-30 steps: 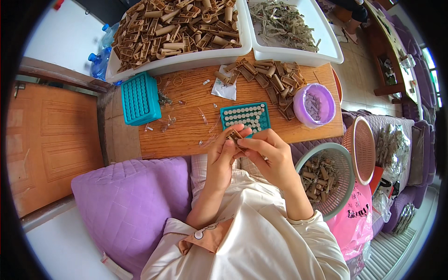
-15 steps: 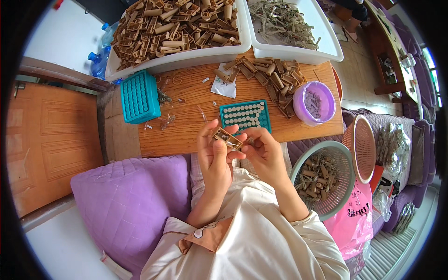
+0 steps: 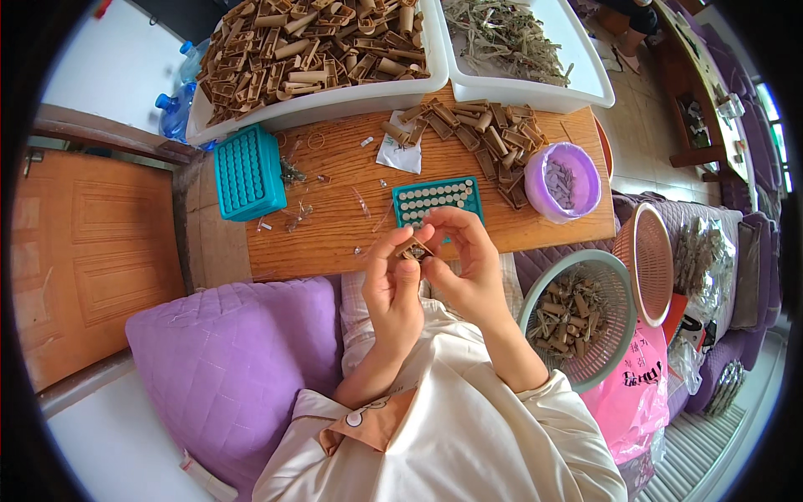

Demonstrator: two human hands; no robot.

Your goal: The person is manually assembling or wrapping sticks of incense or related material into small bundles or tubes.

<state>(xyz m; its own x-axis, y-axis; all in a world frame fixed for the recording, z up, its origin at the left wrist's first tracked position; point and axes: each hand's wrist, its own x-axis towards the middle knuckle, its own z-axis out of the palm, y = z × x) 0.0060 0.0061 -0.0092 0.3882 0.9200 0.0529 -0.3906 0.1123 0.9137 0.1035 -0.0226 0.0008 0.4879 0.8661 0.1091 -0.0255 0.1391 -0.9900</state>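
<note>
My left hand and my right hand are raised together just in front of the wooden table's near edge. Between their fingertips they pinch one small brown tube-shaped piece. Right behind the hands lies a teal tray with rows of round holes, most of them filled with pale caps. A loose pile of the same brown pieces lies on the table beyond it. A second teal tray lies at the table's left end.
Two white tubs at the back hold brown pieces and pale dried strips. A purple bowl stands at the table's right end. A grey-green basket with brown pieces and a pink basket stand right of me, a purple cushion left.
Both hands have lifted the brown piece a little and turned it between the fingertips; the left hand's fingers now stand straighter. Nothing on the table has moved.
</note>
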